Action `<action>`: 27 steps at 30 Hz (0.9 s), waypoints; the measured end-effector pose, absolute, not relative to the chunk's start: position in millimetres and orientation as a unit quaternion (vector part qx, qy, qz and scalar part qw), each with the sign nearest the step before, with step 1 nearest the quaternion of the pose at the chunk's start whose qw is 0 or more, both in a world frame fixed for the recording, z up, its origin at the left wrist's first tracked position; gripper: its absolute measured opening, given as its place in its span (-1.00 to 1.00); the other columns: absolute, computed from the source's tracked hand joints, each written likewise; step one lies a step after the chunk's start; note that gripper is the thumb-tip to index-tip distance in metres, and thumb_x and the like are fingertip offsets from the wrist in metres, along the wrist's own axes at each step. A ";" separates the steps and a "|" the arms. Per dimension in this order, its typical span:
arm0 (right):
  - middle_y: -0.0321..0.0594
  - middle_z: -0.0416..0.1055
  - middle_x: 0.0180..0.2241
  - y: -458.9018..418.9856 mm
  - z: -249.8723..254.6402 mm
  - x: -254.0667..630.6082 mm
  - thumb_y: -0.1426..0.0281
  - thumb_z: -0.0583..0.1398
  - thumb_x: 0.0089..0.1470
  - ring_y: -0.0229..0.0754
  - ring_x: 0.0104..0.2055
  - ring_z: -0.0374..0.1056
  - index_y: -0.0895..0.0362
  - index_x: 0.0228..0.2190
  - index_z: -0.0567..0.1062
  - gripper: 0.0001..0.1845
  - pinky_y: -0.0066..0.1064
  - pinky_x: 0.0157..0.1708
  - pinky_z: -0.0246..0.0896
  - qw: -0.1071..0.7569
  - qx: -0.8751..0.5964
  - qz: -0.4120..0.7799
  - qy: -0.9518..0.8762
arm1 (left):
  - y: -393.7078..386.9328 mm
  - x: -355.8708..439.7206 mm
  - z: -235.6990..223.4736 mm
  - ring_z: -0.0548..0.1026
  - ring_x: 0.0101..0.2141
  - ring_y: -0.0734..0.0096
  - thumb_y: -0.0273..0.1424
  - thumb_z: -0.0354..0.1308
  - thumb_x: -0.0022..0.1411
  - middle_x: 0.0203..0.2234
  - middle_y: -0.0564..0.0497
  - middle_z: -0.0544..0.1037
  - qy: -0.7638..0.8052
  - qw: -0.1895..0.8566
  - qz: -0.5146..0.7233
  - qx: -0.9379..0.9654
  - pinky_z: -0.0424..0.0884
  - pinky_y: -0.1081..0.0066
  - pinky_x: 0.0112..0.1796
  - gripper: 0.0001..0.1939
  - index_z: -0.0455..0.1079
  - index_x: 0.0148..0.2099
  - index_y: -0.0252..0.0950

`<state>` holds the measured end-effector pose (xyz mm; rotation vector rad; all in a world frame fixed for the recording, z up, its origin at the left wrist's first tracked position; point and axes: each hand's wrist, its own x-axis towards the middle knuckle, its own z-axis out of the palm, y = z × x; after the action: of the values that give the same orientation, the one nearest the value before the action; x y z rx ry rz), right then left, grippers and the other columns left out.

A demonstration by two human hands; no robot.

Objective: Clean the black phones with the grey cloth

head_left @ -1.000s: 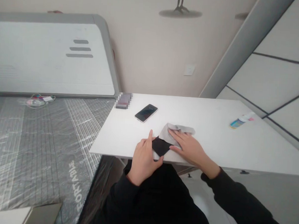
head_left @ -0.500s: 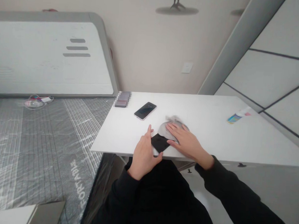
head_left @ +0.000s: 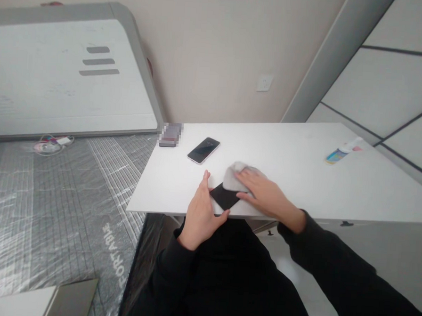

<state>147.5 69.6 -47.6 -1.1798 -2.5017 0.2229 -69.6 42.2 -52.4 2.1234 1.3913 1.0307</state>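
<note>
Grey cloth [head_left: 235, 176] bunches under the flat right hand [head_left: 267, 195], over one end of a black slab [head_left: 224, 197] on the white table [head_left: 296, 153] — most of it uncovered, the other end against the half-open left hand [head_left: 201, 217].

1. A flat black rectangular slab [head_left: 225, 197] is lying skewed on the white desk [head_left: 301, 181], close to the front edge, with the left hand [head_left: 201, 214] pressing against its near corner
2. A crumpled grey cloth [head_left: 236, 177] is bunching over the slab's far end, pinned under the right hand [head_left: 265, 194]
</note>
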 end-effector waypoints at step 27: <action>0.14 0.15 0.39 68.3 -57.2 148.3 -0.26 0.09 0.20 0.32 0.42 0.09 0.18 0.42 0.14 0.04 0.28 0.31 0.12 0.185 -0.396 0.050 -0.898 | 38.1 -78.5 -54.1 0.44 0.24 0.02 -0.43 0.39 0.10 0.48 -0.23 0.04 0.493 0.225 0.360 0.759 0.38 0.00 0.23 0.26 -0.47 0.54 -0.05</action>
<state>148.3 68.3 -57.2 -1.1167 -2.5303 0.1397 -78.5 38.1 -54.1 2.0950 1.3604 0.9947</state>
